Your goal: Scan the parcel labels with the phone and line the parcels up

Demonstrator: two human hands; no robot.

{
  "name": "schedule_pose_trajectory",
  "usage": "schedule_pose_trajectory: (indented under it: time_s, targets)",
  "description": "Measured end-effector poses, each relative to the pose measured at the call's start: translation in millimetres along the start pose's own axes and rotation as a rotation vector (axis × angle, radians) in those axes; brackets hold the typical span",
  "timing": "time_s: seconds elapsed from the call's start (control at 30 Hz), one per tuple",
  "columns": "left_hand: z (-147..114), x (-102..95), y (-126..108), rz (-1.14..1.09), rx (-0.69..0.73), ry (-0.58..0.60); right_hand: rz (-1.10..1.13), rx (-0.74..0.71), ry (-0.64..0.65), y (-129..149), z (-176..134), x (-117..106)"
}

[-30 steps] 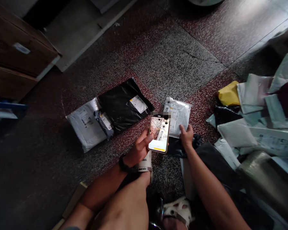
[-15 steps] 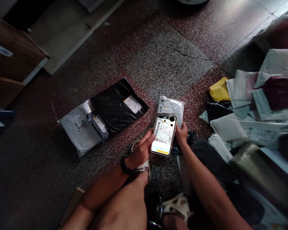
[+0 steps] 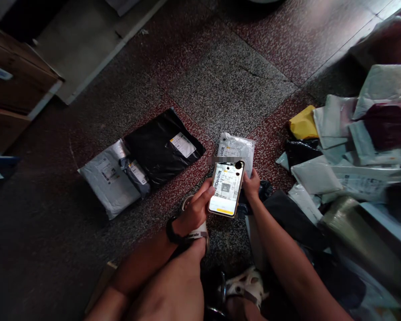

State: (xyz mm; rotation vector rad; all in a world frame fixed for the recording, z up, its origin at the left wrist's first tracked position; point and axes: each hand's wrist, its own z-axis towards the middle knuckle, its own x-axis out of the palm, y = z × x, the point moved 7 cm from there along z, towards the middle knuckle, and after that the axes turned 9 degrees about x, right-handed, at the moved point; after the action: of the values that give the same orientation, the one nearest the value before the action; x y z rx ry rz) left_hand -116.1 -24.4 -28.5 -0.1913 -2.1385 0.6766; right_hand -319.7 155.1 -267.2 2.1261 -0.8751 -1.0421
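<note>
1. The left hand [image 3: 197, 207] is closed around the left edge of a phone [image 3: 225, 189], thumb along the side of the lit screen. A black band [image 3: 173, 229] circles that wrist.
2. The right hand [image 3: 252, 183] is partly closed, gripping the lower right edge of a pale parcel [image 3: 242, 149]; the fingers underneath are hidden.
3. This parcel lies beyond the phone, which covers its lower part; the screen shows a label and lettering. Whether the parcel rests on the floor or is raised, I cannot tell.
4. To the left, 3 labelled parcels lie on the speckled floor [image 3: 227, 80]: a large black parcel [image 3: 153, 142], a grey-white parcel [image 3: 108, 180], and a small dark parcel [image 3: 138, 171] between those 2.
5. Right of the right arm spreads a heap of parcels, with a yellow packet [image 3: 303, 122] at its far left edge.
6. Brown boxes [image 3: 16, 80] stand at the upper left.
</note>
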Motion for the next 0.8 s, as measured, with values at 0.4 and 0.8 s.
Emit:
schedule_pose_trajectory:
  time_s: [0.4,0.8]
  targets:
    - [-26.6,-3.1,-17.9,-0.025,-0.081,0.135,0.017,-0.008,0.013,-2.2,1.6,-2.4]
    - [-25.4,-13.9,-16.6,0.049,-0.032,0.063,-0.018,-0.017,0.0,-3.5,3.0,-2.9]
